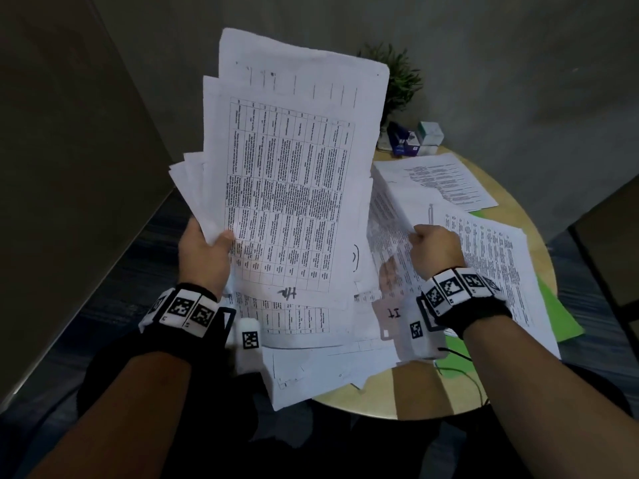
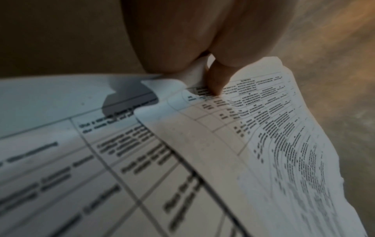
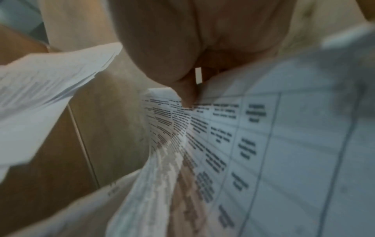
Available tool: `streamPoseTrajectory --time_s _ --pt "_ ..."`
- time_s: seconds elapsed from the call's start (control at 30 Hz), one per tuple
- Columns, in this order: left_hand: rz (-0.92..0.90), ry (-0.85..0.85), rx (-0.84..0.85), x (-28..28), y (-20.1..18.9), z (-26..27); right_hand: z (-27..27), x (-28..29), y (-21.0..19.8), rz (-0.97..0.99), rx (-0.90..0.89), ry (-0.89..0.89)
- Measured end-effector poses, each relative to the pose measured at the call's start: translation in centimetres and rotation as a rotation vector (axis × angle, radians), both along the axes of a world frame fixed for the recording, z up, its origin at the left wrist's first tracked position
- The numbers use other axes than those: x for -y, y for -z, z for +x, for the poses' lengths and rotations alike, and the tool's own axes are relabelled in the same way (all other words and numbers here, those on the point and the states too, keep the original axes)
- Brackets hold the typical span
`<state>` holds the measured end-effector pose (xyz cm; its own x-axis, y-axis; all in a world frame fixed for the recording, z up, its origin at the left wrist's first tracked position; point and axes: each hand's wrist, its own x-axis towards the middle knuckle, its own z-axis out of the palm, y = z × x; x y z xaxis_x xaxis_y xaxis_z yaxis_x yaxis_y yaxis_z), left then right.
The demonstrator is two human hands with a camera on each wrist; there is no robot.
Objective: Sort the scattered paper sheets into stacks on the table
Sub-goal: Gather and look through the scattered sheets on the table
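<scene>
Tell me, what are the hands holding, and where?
Left hand grips a bundle of papers by its lower left edge. Right hand pinches one sheet's edge.

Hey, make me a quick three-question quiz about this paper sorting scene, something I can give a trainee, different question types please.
1. True or false: the left hand holds a fanned bundle of sheets raised above the table.
2. Multiple choice: what is the right hand doing? A) resting flat on the table B) pinching a printed sheet and lifting it off the pile C) holding the plant
3. Fill in: the sheet showing under the papers at the table's right edge is coloured ____.

Key: 1 true; 2 B; 3 green.
</scene>
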<state>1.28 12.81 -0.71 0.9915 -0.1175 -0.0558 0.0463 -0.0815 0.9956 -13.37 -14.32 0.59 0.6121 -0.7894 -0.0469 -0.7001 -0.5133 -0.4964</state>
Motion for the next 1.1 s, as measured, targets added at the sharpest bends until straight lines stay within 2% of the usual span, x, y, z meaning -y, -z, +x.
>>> streamPoseTrajectory --time_s 0.07,0.17,0.3,0.37,0.5,0.63,0.77,0.8,0.87,0.93,1.1 --pt "-0.013 0.019 -0.009 0.2 -0.2 -0.2 -0.5 0.4 -1.0 0.021 0.119 0.023" --pt "-0.017 0.065 -0.028 0.9 -0.6 -0.7 -1.2 1.0 -2.5 0.158 0.379 -0.019" --pt "-0.033 0.144 -0.063 2.3 -1.6 -1.7 -2.2 0.3 -5.1 0.597 0.749 -0.089" --pt "-0.040 0.186 -0.070 2.9 -2.2 -2.3 -2.5 -0.2 -5.9 0.762 0.804 -0.148" --pt "-0.036 0.258 -0.080 3.6 -3.2 -3.2 -3.1 -0.8 -6.6 0.878 0.836 -0.173" --pt "-0.035 0.301 -0.085 3.8 -3.7 -4.1 -3.7 -1.3 -7.0 0.872 0.853 -0.143" --pt "-0.068 0.258 -0.046 4.3 -4.6 -5.3 -4.4 -1.0 -7.3 0.925 0.897 -0.123" --pt "-0.070 0.242 -0.021 4.4 -4.8 -5.5 -4.4 -0.8 -7.1 0.896 0.867 -0.152" --pt "-0.058 0.240 0.032 4.6 -5.0 -5.8 -4.6 -0.7 -6.9 0.712 0.732 -0.195" --pt "-0.033 0.258 0.069 4.8 -5.0 -6.2 -4.8 -0.1 -6.6 0.575 0.660 -0.132" --pt "-0.014 0.236 0.112 5.3 -5.1 -6.9 -4.8 -0.7 -7.0 0.486 0.702 -0.049"
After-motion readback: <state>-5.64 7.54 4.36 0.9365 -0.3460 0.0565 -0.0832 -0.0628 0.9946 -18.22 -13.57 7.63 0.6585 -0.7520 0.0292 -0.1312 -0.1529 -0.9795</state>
